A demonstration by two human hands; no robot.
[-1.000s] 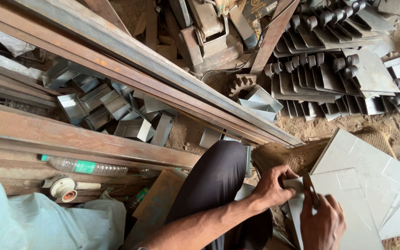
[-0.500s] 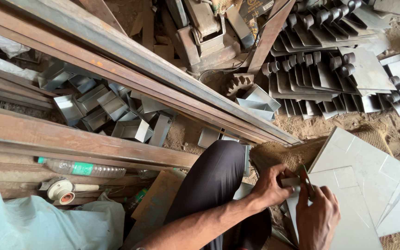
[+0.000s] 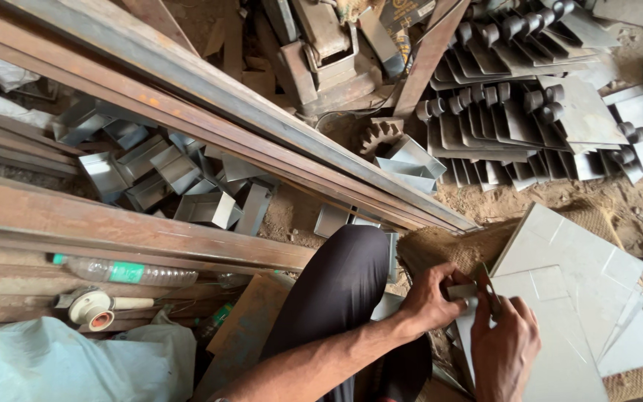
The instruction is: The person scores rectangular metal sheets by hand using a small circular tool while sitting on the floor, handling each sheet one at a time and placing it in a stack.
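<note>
Pinching a small metal bracket (image 3: 469, 290) from both sides, the left hand (image 3: 429, 298) and right hand (image 3: 504, 346) meet just above the grey sheets (image 3: 567, 253); its long axis runs hand to hand.

Pale grey sheet-metal plates (image 3: 582, 275), rust-brown steel beams (image 3: 113, 223), a clear plastic bottle (image 3: 124, 272) with green label, black trouser leg (image 3: 336, 290).

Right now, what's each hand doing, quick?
Left hand: closed on a small grey metal piece.
Right hand: closed, pinching a thin flat metal tool against that piece, above the stacked metal sheets.
</note>
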